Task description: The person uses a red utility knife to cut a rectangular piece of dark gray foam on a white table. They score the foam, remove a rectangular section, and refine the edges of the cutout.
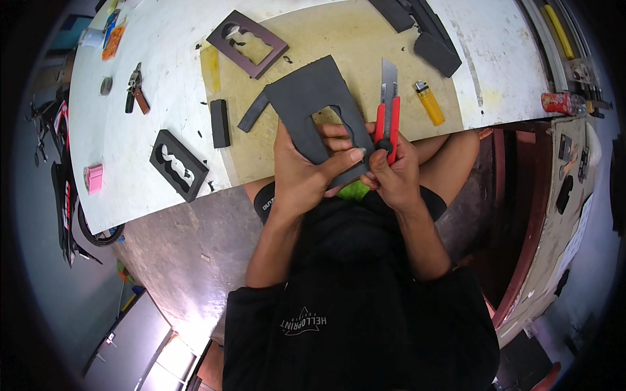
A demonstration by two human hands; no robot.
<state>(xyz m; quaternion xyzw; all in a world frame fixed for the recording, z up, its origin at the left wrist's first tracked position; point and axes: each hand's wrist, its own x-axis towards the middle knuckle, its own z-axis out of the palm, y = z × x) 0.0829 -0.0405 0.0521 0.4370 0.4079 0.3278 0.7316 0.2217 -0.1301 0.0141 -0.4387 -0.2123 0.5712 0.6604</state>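
A dark grey foam sheet [314, 83] with a wavy-edged cutout is held up over the near edge of the table. My left hand [303, 166] grips its lower left part, the thumb lying across the front and fingers showing through the cutout. In my right hand [396, 174] is a red utility knife [388, 120], its wide blade extended and pointing away from me. Fingers of that hand also reach the sheet's lower right corner; whether they grip it is hard to tell. The blade stands to the right of the foam, apart from it.
Foam frames with cutouts lie at the far middle [214, 39] and left [158, 159]. Foam strips [220, 124] rest beside the sheet. A yellow lighter [430, 103] lies to the right, dark foam blocks [437, 55] behind it. Pliers [136, 90] and a pink item [93, 178] sit left.
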